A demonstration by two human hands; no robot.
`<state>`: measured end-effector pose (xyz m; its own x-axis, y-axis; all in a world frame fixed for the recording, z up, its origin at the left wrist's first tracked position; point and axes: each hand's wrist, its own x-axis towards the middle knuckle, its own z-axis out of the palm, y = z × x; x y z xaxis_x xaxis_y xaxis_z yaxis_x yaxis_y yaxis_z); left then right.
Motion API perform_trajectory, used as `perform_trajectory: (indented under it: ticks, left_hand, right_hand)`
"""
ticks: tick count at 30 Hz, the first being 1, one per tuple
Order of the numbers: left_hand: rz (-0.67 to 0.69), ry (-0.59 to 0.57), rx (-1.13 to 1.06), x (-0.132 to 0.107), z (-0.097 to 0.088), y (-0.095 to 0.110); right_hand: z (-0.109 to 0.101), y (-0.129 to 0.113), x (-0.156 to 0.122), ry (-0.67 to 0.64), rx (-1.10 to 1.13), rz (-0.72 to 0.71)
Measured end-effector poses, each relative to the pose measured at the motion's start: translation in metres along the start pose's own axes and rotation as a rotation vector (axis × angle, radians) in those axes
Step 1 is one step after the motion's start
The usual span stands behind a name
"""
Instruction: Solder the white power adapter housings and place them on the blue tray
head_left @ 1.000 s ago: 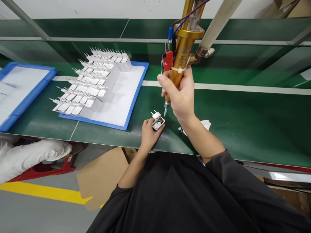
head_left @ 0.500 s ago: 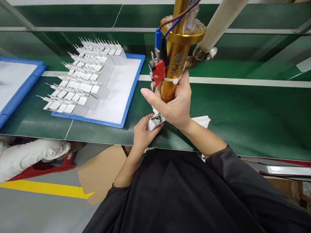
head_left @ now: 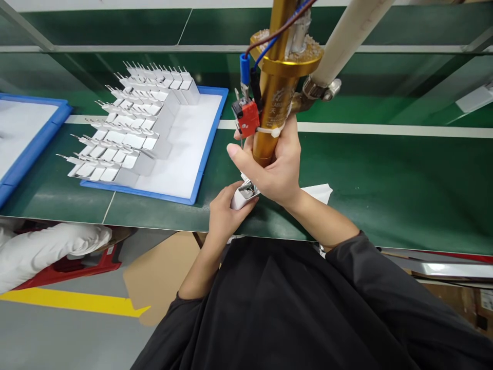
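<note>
My left hand (head_left: pixel 224 211) holds a white charger casing (head_left: pixel 242 199) near the table's front edge. Its open end faces up and shows metal parts inside. Above it, my right hand (head_left: pixel 279 167) is wrapped round the lower end of a gold glue dispensing gun (head_left: pixel 272 110), thumb pointing left. A red microswitch (head_left: pixel 247 118) with blue and brown wires is strapped to the gun's side. The gun's tip is hidden behind my right hand. Some white paper (head_left: pixel 319 193) lies partly behind my right wrist.
Left of my hands, a blue-rimmed tray (head_left: pixel 201 172) bears rows of white casings (head_left: pixel 133 140) with thin prongs. A second blue-rimmed tray (head_left: pixel 34 136) is at far left. A thick pale hose (head_left: pixel 352 38) joins the gun. A person's white-clothed leg (head_left: pixel 57 246) shows at lower left.
In the view, the gun and switch sit slightly further left and lower. My right thumb has shifted slightly right, closer to the gun. Both grips remain.
</note>
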<state>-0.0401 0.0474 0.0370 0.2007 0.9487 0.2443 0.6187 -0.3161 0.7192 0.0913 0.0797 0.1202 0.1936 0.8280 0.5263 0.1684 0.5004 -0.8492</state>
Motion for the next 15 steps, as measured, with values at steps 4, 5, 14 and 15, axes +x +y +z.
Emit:
perform_trajectory:
  ticks: [4,5,14,15]
  left_hand:
    - [-0.004,-0.009,-0.003,-0.0001,-0.0006,0.0022]
    - [-0.006,-0.009,-0.005,-0.0001,-0.0007,0.0026]
    - [-0.036,-0.017,-0.046,0.0007,-0.0002,0.0006]
    - [-0.046,-0.019,-0.059,0.0006,0.0006,-0.0006]
  right_hand:
    - [-0.0004,0.0017,0.0004,-0.003,0.04,-0.029]
    - [-0.0003,0.003,0.0005,0.0,0.046,-0.036]
    - [-0.0009,-0.0031,-0.0006,-0.024,0.026,0.03]
    - [-0.0012,-0.004,-0.0002,-0.021,0.022,0.03]
